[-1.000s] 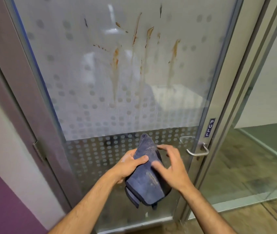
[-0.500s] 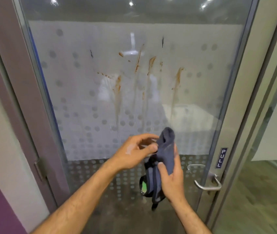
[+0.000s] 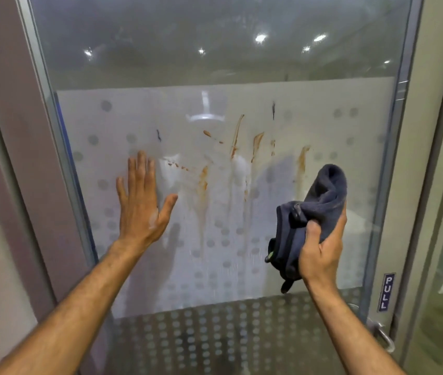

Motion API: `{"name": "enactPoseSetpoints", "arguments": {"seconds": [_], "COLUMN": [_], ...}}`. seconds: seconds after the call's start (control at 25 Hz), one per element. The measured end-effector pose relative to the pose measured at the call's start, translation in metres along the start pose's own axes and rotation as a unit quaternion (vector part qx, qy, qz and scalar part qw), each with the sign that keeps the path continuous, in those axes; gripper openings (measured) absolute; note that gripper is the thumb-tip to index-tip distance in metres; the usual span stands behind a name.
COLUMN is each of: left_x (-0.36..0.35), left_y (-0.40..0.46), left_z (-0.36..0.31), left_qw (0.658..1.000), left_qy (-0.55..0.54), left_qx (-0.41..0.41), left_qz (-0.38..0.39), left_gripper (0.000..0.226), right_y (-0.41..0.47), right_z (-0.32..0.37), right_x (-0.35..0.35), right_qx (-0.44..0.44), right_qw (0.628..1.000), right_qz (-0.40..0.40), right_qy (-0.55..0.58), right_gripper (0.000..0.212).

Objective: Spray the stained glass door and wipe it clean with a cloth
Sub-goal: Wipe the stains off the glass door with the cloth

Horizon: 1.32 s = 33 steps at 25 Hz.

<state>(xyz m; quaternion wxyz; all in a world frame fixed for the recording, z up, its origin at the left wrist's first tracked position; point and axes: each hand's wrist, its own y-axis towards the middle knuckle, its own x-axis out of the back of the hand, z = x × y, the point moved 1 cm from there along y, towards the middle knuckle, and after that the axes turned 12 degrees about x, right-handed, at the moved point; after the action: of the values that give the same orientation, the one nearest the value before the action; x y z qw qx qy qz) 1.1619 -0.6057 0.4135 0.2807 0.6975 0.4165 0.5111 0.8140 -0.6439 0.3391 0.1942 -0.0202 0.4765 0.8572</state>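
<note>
Frosted door streaked brown; left hand flat on glass, right hand grips bunched cloth; handle partly cut off.

We see the frosted, dotted glass door pane open across its middle, between our left hand, flat on the glass at left, and our right hand, gripping a bunched dark blue cloth at right. Brown streaked stains sit in that gap. A silver lever handle juts out low right, possibly blocking there. The grey metal frame bounds the left.
</note>
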Motion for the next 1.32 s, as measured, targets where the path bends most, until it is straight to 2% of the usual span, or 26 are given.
{"name": "enactPoseSetpoints", "arguments": {"seconds": [0.12,0.24,0.32,0.52,0.88,1.08,1.24,1.32], "left_x": [-0.015,-0.027,-0.033,-0.033,-0.031,-0.031,-0.03,-0.029], "left_y": [0.008,0.008,0.007,0.008,0.009,0.008,0.008,0.007], "left_z": [0.004,0.01,0.016,0.013,0.009,0.008,0.008,0.008], "left_qw": [0.996,0.989,0.987,0.983,0.981,0.982,0.983,0.984], "left_qy": [0.08,0.118,0.113,0.119,0.131,0.132,0.13,0.129], "left_qx": [-0.013,-0.017,-0.021,-0.024,-0.028,-0.025,-0.024,-0.024], "left_qz": [-0.046,-0.09,-0.114,-0.136,-0.138,-0.132,-0.123,-0.121], "left_gripper": [0.089,0.091,0.093,0.099,0.101,0.1,0.1,0.1], "right_y": [0.019,0.023,0.021,0.056,0.144,0.124,0.085,0.07], "right_z": [-0.016,-0.049,-0.07,-0.069,-0.027,-0.018,-0.043,-0.064], "right_x": [-0.022,-0.035,-0.037,-0.046,-0.045,-0.057,-0.052,-0.039], "right_qx": [0.07,0.079,0.106,0.082,0.162,0.253,0.303,0.313], "right_qw": [0.992,0.957,0.935,0.921,0.895,0.884,0.842,0.834], "right_qz": [0.019,0.074,0.062,0.014,0.072,0.132,0.156,0.152], "right_qy": [-0.101,-0.268,-0.333,-0.381,-0.41,-0.37,-0.417,-0.428], "right_gripper": [0.075,0.08,0.081,0.087,0.089,0.092,0.094,0.096]}}
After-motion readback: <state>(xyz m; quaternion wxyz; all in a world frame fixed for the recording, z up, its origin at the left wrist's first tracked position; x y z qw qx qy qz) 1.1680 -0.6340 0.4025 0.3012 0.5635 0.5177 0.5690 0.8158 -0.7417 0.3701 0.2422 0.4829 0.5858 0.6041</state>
